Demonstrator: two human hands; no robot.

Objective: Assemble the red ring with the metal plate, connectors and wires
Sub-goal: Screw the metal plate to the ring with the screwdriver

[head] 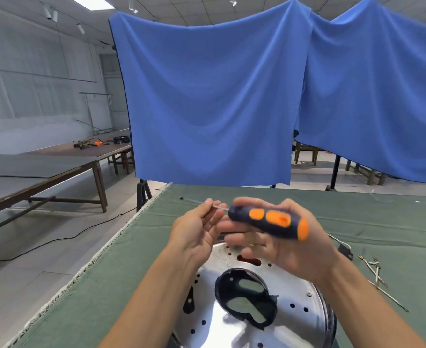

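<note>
A round shiny metal plate [297, 312] with many small holes lies on the green cloth near me; red shows through a slot [248, 259] near its far side. My right hand [295, 249] holds a dark blue and orange screwdriver [269, 221] above the plate, its shaft pointing left. My left hand [197, 227] pinches the thin metal shaft [218, 206] near its tip with curled fingers. Loose wires [375, 270] with metal connectors lie on the cloth to the right of the plate.
The table [121, 272] is covered in green cloth, with its left edge running diagonally. A blue curtain [219, 96] hangs behind the table. Long wooden tables [43, 169] stand to the left. A cable [56, 239] runs over the floor.
</note>
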